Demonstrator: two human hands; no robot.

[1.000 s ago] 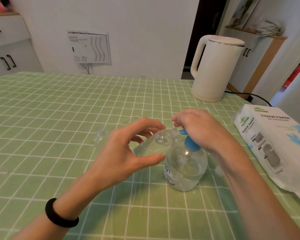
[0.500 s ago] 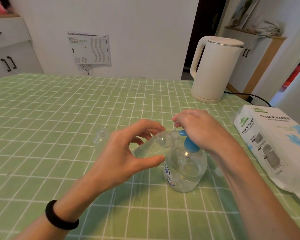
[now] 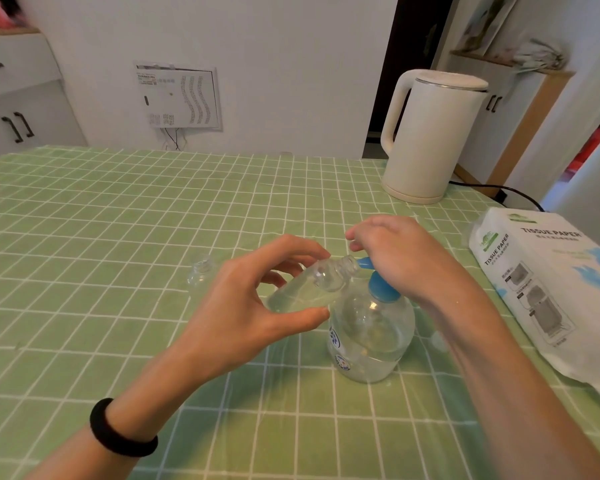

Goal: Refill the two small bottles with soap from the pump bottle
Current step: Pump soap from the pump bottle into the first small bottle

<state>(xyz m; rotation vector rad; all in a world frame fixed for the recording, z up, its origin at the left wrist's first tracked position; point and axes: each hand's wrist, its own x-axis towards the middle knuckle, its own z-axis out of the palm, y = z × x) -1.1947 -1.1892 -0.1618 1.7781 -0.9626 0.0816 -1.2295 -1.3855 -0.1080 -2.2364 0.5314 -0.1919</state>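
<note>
Head view: near the middle of the green checked tablecloth (image 3: 118, 237), the left hand (image 3: 243, 313) holds a tilted small clear bottle (image 3: 309, 285), partly filled, at the blue nozzle. The right hand (image 3: 402, 258) presses the clear round pump bottle (image 3: 371, 341). The second small clear bottle (image 3: 201, 275), apparently empty, stands uncapped just left.

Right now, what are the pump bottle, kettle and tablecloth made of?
Pump bottle: clear glossy plastic, see-through, with a blue pump. Kettle: matte cream shell, probably plastic, with a metal-looking rim. Tablecloth: green checked sheet with slight sheen, likely vinyl.
</note>
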